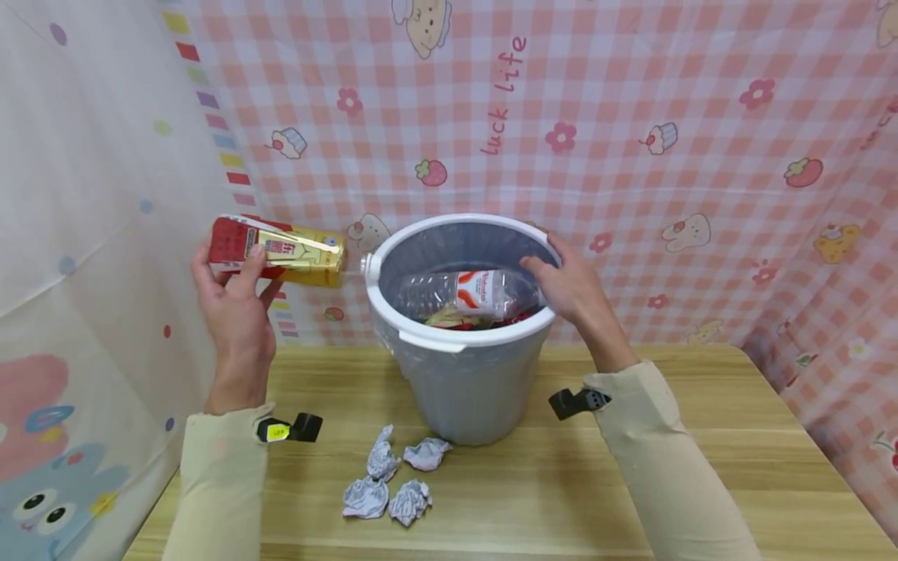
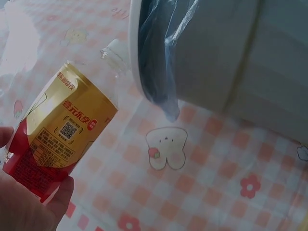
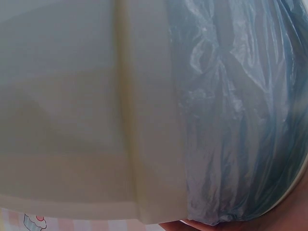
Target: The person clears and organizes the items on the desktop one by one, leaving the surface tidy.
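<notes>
My left hand point(image 1: 238, 312) grips a plastic bottle point(image 1: 298, 253) with a red and gold label. The bottle lies sideways in the air, its clear neck and white cap pointing right, overlapping the left rim of the trash can in the head view. In the left wrist view, fingers and thumb wrap the red base of the label. My right hand point(image 1: 575, 284) holds the right side of the trash can point(image 1: 477, 389), thumb over the white rim and fingers outside. Inside the lined can lies a clear bottle point(image 1: 477, 292) with a white and red label, above other litter.
Several crumpled paper balls point(image 1: 410, 502) lie on the wooden table point(image 1: 701, 436) in front of the can. A pink checkered cloth point(image 1: 617, 179) hangs close behind, and a white patterned curtain point(image 1: 105, 234) hangs at the left. The can's plastic liner point(image 3: 231, 115) folds over its outside.
</notes>
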### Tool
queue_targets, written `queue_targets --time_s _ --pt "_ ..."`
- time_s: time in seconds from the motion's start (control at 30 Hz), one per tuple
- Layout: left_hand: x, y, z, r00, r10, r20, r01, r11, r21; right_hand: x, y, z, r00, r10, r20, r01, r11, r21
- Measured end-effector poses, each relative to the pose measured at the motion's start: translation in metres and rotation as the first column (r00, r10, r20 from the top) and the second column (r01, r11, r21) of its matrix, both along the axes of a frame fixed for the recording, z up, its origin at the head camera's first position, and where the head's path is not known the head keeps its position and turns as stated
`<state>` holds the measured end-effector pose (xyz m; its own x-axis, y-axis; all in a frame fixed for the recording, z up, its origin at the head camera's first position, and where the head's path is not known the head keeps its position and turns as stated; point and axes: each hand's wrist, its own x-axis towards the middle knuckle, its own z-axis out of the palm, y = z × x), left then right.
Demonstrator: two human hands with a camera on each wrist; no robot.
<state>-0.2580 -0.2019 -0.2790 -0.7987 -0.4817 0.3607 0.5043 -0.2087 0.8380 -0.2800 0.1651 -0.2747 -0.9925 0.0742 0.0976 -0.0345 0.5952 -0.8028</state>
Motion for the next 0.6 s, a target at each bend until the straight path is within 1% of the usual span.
queue_targets --time_s 0.13,0.4,0.6 --pt "-0.002 0.007 0.003 1.000 0.002 0.001 -0.002 1.000 -0.021 0.000 0.000 0.000 1.000 -0.002 0.001 0.002 1.000 0.001" --pt "-0.005 0.018 0.006 0.999 -0.012 -0.047 0.009 0.999 -0.052 0.000 0.000 0.000 1.000 -0.001 0.006 0.001 1.000 -0.001" --pt "-0.009 0.026 0.009 0.998 -0.003 -0.059 -0.001 0.997 -0.072 0.000 0.000 0.000 1.000 -0.001 -0.002 0.001 1.000 0.007"
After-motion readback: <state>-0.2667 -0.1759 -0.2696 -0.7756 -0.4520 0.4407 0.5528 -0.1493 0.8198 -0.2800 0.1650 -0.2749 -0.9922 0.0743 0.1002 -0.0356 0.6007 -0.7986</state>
